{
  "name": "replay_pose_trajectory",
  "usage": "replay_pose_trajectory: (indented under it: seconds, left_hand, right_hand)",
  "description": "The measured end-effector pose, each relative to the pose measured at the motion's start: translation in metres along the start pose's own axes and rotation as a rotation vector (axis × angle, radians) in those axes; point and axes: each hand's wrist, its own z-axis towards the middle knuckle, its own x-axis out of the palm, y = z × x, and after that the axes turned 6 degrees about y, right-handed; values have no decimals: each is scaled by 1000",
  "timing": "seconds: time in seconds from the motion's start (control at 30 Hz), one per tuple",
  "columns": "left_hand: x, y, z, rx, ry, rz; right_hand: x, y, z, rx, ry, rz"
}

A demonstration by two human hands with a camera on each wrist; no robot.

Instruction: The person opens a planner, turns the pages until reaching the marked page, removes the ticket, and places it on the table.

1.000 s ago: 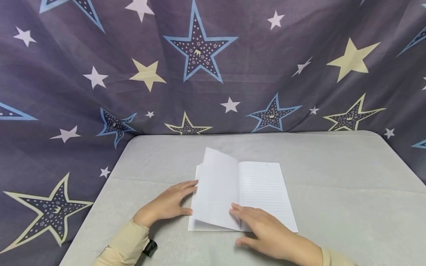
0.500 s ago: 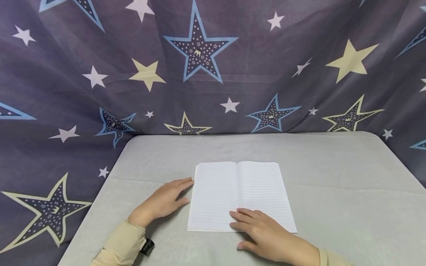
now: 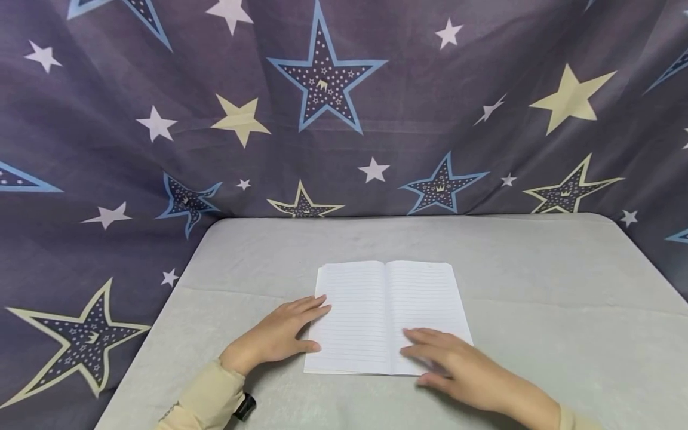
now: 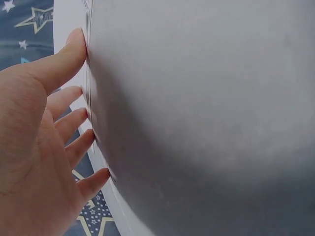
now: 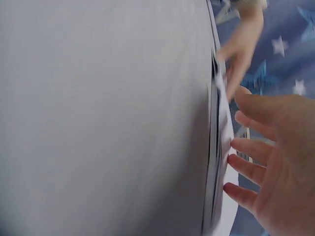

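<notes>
While the notebook (image 3: 352,316) lies open and flat on the grey table (image 3: 242,251) in the head view, its ruled pages facing up, a person's left hand (image 3: 276,331) rests at its left edge, fingers apart, the tips reaching over the page's border. The right hand (image 3: 464,367) (slightly blurred) is over the lower part of the right page, its fingers a little apart and gently bent. Beige sleeves (image 3: 206,391) show on both arms, and a black piece (image 3: 245,407) sits beside the left cuff. Behind the table hangs a dark cloth (image 3: 408,119) printed with stars.

From the left wrist, the left hand's fingers stand spread, tips at the paper's edge; how firmly they press cannot be told.

From the right wrist, the right hand's fingers are likewise spread, tips close to the layered paper edge, with the left hand blurred beyond.
</notes>
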Motion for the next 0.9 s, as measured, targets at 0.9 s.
replay_pose_trajectory:
  seconds: [0.9]
  left_hand:
    - [-2,-1,-1,-2,-5,-20]
  right_hand:
    - [-23,-58,-43,199,-48,-131]
